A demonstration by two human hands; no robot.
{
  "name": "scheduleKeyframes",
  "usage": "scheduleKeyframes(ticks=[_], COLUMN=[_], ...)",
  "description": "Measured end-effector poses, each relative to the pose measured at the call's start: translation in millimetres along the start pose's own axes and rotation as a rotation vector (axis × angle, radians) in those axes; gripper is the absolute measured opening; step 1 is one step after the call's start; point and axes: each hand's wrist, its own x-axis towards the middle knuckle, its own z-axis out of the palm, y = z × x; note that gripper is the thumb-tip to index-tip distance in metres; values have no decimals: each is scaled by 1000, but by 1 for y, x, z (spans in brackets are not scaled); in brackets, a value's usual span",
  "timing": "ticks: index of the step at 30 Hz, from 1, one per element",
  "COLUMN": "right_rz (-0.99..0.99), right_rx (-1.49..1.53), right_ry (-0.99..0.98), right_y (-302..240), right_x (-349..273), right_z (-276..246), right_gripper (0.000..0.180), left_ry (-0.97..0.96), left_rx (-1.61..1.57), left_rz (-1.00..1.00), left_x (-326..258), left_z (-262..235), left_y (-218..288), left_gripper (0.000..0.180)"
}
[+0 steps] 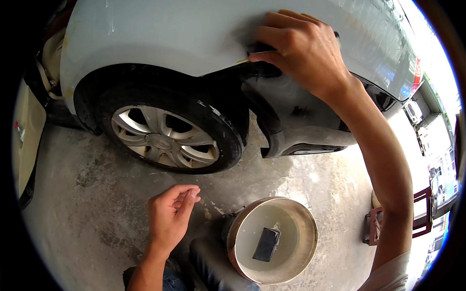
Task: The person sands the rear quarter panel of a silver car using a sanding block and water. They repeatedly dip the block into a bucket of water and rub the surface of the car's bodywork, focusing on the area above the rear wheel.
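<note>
Two hands in shot, both bare. Right hand is up on the fender, fingers curled and pressed together around a small dark block — it's pinched between thumb and fingertips, flat against the pale panel right at the edge above the dark bumper. Most of the block is hidden under the fingers, so I can't tell what it is exactly.

Left hand hangs loose over the concrete floor, holding nothing — fingers lightly curled, thumb and forefinger tips nearly touching. Above it sits the wheel, close by. Just to its right is a round bucket of cloudy water with a dark rectangular pad lying in it, well below the right hand.
</note>
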Motion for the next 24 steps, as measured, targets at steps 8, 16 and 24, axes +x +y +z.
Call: scheduleKeyframes(ticks=[8, 16, 24], right_rz=[3, -38, -47], right_rx=[163, 131, 165], right_ry=[-166, -261, -238], right_y=[-5, -5, -14], right_x=[14, 29, 26], right_z=[0, -12, -14], right_gripper=[24, 25, 25], left_ry=[-67, -89, -68], left_rx=[31, 58, 68], left_rz=[-58, -54, -41], left_x=[1, 4, 4], left_z=[1, 6, 1], left_y=[-3, -13, -13], left_gripper=[22, 21, 22])
